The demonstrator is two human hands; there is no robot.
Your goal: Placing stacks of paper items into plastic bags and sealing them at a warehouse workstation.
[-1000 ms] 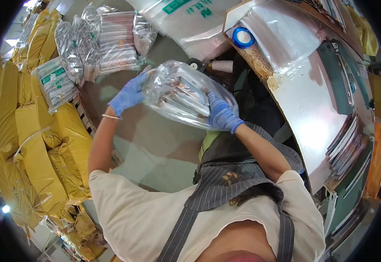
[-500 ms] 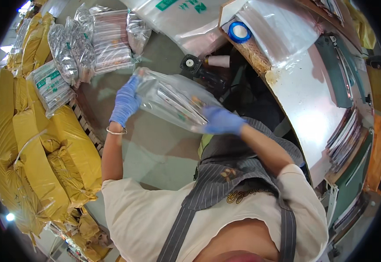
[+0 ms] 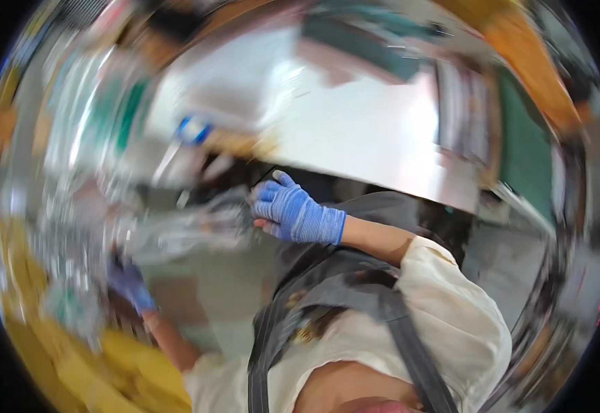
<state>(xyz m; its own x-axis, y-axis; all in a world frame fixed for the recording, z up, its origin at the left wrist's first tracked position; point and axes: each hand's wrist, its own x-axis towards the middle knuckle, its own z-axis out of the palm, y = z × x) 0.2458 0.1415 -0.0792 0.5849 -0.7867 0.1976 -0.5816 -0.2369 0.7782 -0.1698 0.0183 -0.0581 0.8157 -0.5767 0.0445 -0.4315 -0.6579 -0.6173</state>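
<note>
My right hand (image 3: 292, 210), in a blue knit glove, is in front of my apron with its fingers loosely bent and apart. It lies at the right end of a clear plastic bag (image 3: 186, 227), and I see no grip on it. The bag is smeared by motion, its contents unreadable. My left hand (image 3: 129, 281), gloved too, reaches out to the left, just below the bag's left end. Its fingers are blurred, so its hold on the bag cannot be made out. Beyond it lie clear plastic-wrapped packs (image 3: 73, 275).
A white worktable (image 3: 355, 131) spans the far side, carrying a blue-rimmed roll (image 3: 193, 129) near its left edge. Stacked flat items (image 3: 464, 110) stand at its right end. Yellow wrapped bundles (image 3: 128, 358) are piled at lower left. Much of the view is blurred.
The view has swung to the right, toward the worktable. The bag has gone from between both hands in front of me to the left. My right hand appears to have let go of it.
</note>
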